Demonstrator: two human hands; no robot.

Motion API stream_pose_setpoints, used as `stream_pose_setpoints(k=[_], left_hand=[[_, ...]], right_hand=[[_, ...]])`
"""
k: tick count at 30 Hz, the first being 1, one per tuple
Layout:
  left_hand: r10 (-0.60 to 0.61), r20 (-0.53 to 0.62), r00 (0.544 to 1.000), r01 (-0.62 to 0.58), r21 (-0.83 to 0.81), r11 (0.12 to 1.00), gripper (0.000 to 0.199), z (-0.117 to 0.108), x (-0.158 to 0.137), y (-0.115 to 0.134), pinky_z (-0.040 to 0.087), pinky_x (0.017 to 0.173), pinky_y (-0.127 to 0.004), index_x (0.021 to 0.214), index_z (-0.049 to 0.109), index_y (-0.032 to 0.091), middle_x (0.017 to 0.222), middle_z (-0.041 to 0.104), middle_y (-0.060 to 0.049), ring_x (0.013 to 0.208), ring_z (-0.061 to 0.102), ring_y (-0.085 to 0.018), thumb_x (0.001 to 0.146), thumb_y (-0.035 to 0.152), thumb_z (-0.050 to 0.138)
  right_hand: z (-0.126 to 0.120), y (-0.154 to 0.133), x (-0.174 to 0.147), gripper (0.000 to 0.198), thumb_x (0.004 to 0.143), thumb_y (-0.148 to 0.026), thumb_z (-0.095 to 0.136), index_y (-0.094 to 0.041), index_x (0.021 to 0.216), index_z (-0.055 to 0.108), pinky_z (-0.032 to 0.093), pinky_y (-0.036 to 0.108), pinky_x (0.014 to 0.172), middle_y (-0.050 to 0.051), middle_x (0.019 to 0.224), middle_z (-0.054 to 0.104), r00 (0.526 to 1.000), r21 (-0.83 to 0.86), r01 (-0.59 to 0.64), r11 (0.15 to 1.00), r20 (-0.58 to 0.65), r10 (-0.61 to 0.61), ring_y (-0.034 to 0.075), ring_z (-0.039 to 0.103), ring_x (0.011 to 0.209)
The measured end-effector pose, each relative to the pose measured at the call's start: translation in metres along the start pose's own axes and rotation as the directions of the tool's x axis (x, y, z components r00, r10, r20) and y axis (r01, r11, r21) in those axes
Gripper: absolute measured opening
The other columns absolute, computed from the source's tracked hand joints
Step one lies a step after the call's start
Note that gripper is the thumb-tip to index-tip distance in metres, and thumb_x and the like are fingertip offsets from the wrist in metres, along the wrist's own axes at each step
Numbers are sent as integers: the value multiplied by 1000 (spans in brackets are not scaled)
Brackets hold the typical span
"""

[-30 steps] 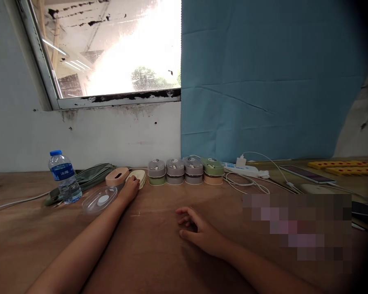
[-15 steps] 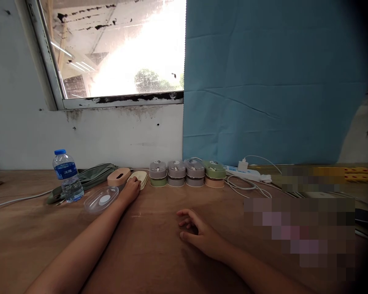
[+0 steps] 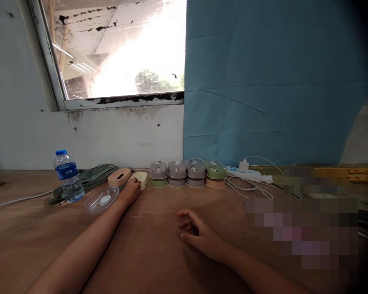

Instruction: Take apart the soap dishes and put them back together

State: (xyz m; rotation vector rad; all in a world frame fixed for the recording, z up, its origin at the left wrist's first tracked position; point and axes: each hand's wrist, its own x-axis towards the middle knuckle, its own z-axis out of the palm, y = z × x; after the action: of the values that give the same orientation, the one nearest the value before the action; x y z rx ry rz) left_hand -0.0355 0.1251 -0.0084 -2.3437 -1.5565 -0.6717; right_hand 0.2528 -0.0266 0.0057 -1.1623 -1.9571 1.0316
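Observation:
My left hand (image 3: 131,192) reaches to the back of the table, its fingers curled against a low stack of cream-coloured flat pieces (image 3: 143,178) with rounded ends. Just left of it are a peach oval box (image 3: 119,176) with a dark slot and a clear plastic lid (image 3: 93,201) with a white disc. To the right stands a row of several two-tier lunch boxes, among them a grey-and-green one (image 3: 158,182) and a green-and-peach one (image 3: 215,182). My right hand (image 3: 199,232) is over the front middle of the table, fingers loosely bent and apart, holding nothing.
A water bottle (image 3: 68,183) with a blue cap stands at the left before a dark green bag (image 3: 101,177). At the back right are a white power strip (image 3: 245,174), a plugged-in charger (image 3: 243,165) and loose cables (image 3: 251,188). A blurred patch covers the right side.

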Motion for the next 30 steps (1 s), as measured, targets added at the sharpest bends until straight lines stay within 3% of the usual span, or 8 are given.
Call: stream_pose_setpoints(k=[12,16,20,25,30], left_hand=[[9,-15,1000,-9,-30,999,26,-3,-1,3,41,80,-34,85,63,11,86,54,-12,81,51,-20,82,15,37],[-14,-67,998,10,-65,998,24,-2,-1,5,39,84,-38,95,59,11,94,54,-13,89,51,-22,78,18,44],[-68,-184,981,46,-118,992,40,-4,6,18,33,93,-42,115,45,13,113,44,-15,107,42,-27,77,23,47],[-163,-292,943,101,-215,971,63,3,31,47,30,96,-41,125,30,15,120,33,-15,116,34,-27,71,33,56],[-402,-235,885,284,-412,866,88,17,57,66,31,94,-43,130,23,21,122,34,-14,117,36,-30,58,44,68]], right_hand=[[1,0,0,40,68,-14,53,-19,108,46,39,33,84,5,98,53,1000,0,1,1000,0,-1,17,50,92],[0,-2,-1,41,69,-15,53,-19,108,45,39,33,84,5,98,53,1000,-6,-17,1000,2,17,17,50,93],[0,-4,-1,41,68,-14,53,-18,108,45,39,32,83,5,99,53,1000,-3,-18,1000,-2,18,17,50,91],[1,-4,0,42,67,-13,53,-19,108,45,39,32,82,4,98,53,1000,-5,-21,1000,-7,20,17,50,91],[1,-2,0,43,67,-12,53,-20,108,46,39,32,81,4,98,53,1000,7,-19,1000,-15,20,17,50,91]])
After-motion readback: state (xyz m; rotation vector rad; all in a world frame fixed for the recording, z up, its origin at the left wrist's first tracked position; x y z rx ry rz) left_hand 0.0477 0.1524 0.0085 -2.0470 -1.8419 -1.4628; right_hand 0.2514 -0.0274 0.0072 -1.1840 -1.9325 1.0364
